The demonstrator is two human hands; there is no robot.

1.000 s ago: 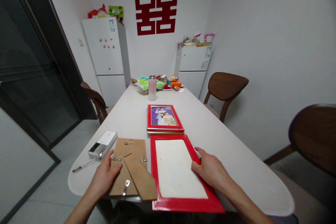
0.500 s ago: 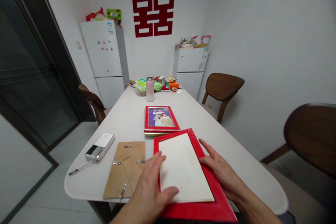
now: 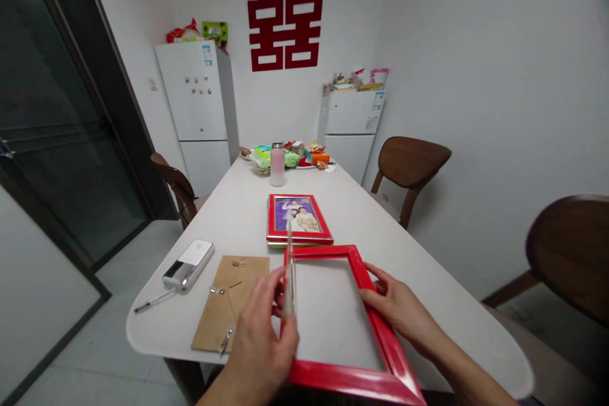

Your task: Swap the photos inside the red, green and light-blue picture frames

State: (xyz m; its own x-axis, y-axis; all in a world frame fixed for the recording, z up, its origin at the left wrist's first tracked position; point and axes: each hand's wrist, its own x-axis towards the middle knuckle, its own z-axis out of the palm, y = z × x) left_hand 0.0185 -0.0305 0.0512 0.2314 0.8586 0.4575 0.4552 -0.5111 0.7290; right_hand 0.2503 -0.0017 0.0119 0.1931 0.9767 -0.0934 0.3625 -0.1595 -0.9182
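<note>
A red picture frame [image 3: 371, 323] lies face down at the near edge of the white table [image 3: 228, 216], its opening showing the table or a pane. My left hand [image 3: 261, 342] pinches a thin white sheet [image 3: 288, 266] and holds it upright on edge over the frame's left side. My right hand [image 3: 399, 307] grips the frame's right rail, fingers curled over it. A brown backing board [image 3: 228, 304] with metal clips lies to the left of the frame. Behind it sits a second red frame [image 3: 297, 220] with a photo, stacked on something gold-edged.
A white power bank [image 3: 188, 263] and a pen [image 3: 152, 301] lie at the table's left. A pink bottle [image 3: 277, 165] and snacks stand at the far end. Wooden chairs [image 3: 406, 168] flank the table; two white fridges [image 3: 200, 108] stand against the back wall.
My left hand went from the backing board to the frame and lifted the white sheet out, turning it on edge. The frame's opening is now bare. My right hand stays on the frame.
</note>
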